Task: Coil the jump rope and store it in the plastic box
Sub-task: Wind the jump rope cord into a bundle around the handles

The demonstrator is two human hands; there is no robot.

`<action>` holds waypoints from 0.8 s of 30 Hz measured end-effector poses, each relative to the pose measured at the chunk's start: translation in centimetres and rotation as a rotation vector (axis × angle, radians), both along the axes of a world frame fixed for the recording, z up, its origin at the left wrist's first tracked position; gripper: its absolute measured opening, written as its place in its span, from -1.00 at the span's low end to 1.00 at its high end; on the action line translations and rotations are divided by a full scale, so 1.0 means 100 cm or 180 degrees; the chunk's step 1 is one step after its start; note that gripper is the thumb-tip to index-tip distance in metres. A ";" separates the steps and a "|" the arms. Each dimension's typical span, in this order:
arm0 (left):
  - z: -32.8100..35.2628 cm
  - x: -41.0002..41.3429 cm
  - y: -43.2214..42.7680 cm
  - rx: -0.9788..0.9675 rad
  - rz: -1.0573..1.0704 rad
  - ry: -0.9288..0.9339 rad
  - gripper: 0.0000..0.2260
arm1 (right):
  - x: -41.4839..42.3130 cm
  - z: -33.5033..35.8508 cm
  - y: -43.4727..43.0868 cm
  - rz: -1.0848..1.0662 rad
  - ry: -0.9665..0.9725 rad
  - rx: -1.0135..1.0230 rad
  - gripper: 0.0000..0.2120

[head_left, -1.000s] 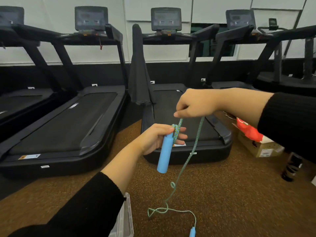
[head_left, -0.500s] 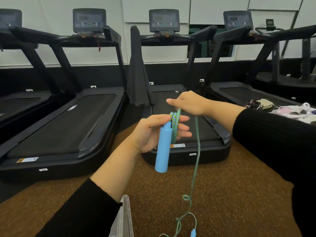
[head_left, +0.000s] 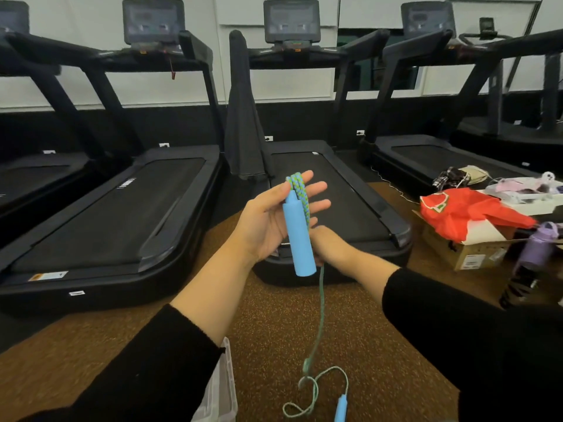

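at the lower left, beside the left sleeve, the plastic box (head_left: 220, 388) is seen at the frame edge on the floor (head_left: 274, 336), clear-walled; its contents cannot be made out; above it, the left hand (head_left: 268, 222) is held palm up with the fingers spread apart, so its grip is slack rather than closed; a blue handle (head_left: 298, 237) is rested upright against the palm, and a few turns of the jump rope (head_left: 300, 190) are looped over the fingers, the hand apparently being used as a former for the coil; just right, the right hand (head_left: 330, 246) is kept below and behind the handle, its grip seemingly pinched on the rope, though the fingertips are hidden; from there the rope is let hang to the floor, presumably to be fed upward; a loose tangle and the second handle (head_left: 341, 408) are left lying there; at far right, a cardboard box (head_left: 469, 254) is covered by red fabric (head_left: 466, 213).
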State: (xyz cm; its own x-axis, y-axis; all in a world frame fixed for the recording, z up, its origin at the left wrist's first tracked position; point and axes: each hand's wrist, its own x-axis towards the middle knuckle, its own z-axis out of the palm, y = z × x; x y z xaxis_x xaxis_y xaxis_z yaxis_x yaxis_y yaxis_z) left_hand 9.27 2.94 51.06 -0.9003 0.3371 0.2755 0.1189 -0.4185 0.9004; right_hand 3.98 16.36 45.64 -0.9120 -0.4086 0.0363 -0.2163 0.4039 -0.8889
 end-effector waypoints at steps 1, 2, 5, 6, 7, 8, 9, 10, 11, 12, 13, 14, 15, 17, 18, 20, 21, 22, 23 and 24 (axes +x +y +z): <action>-0.001 -0.003 -0.002 -0.0003 0.0082 -0.0002 -0.67 | 0.004 -0.005 0.000 0.0007 -0.0090 0.0037 -0.62; -0.001 -0.005 -0.004 -0.0017 0.0143 0.0004 -0.67 | 0.007 -0.009 0.000 0.0025 -0.0145 0.0024 -0.63; -0.004 -0.011 -0.009 -0.0067 0.0266 0.0029 -0.67 | 0.014 -0.021 0.000 0.0064 -0.0448 -0.0194 -0.64; -0.005 -0.012 -0.010 -0.0067 0.0302 0.0028 -0.67 | 0.015 -0.026 0.001 0.0090 -0.0541 -0.0239 -0.64; -0.007 -0.014 -0.011 -0.0059 0.0346 0.0016 -0.67 | 0.016 -0.031 0.002 0.0120 -0.0581 -0.0254 -0.61; -0.007 -0.015 -0.012 -0.0035 0.0375 -0.0002 -0.67 | 0.017 -0.036 0.004 0.0137 -0.0578 -0.0242 -0.58; -0.009 -0.016 -0.013 -0.0010 0.0401 -0.0027 -0.67 | 0.019 -0.040 0.005 0.0146 -0.0571 -0.0236 -0.54; -0.010 -0.017 -0.014 0.0016 0.0415 -0.0057 -0.67 | 0.021 -0.044 0.007 0.0153 -0.0587 -0.0267 -0.51; -0.011 -0.019 -0.015 0.0024 0.0436 -0.0083 -0.66 | 0.023 -0.048 0.009 0.0152 -0.0622 -0.0309 -0.48; -0.011 -0.020 -0.016 0.0027 0.0450 -0.0102 -0.66 | 0.025 -0.051 0.010 0.0172 -0.0649 -0.0341 -0.46; -0.012 -0.021 -0.017 0.0031 0.0463 -0.0112 -0.65 | 0.026 -0.055 0.010 0.0198 -0.0638 -0.0355 -0.44; -0.013 -0.022 -0.018 0.0052 0.0464 -0.0115 -0.64 | 0.028 -0.060 0.011 0.0219 -0.0585 -0.0331 -0.43; -0.014 -0.022 -0.020 0.0066 0.0478 -0.0108 -0.64 | 0.030 -0.064 0.011 0.0223 -0.0479 -0.0284 -0.43; -0.016 -0.024 -0.023 0.0079 0.0533 -0.0076 -0.63 | 0.036 -0.070 0.012 0.0140 -0.0213 -0.0279 -0.43; -0.017 -0.025 -0.025 0.0089 0.0554 -0.0071 -0.64 | 0.038 -0.072 0.012 0.0042 -0.0128 -0.0347 -0.44; -0.020 -0.027 -0.031 0.0100 0.0551 -0.0125 -0.64 | 0.042 -0.072 0.015 -0.0137 0.0085 -0.0456 -0.46; -0.022 -0.027 -0.034 0.0069 0.0543 -0.0169 -0.63 | 0.043 -0.070 0.017 -0.0197 0.0248 -0.0492 -0.47; -0.024 -0.027 -0.037 0.0017 0.0531 -0.0216 -0.63 | 0.044 -0.066 0.019 -0.0206 0.0431 -0.0508 -0.50; -0.026 -0.027 -0.040 -0.0038 0.0520 -0.0261 -0.62 | 0.045 -0.062 0.021 -0.0170 0.0600 -0.0517 -0.53; -0.029 -0.027 -0.041 -0.0073 0.0506 -0.0295 -0.62 | 0.047 -0.056 0.023 -0.0102 0.0760 -0.0495 -0.55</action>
State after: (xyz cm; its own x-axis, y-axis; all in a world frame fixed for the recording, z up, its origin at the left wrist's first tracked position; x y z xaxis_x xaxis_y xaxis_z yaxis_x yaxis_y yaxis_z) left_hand 6.53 -1.16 48.18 -0.9639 0.1938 0.1827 0.0979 -0.3804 0.9196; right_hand 8.64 18.68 40.06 -0.8824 -0.3524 0.3116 -0.4164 0.2767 -0.8661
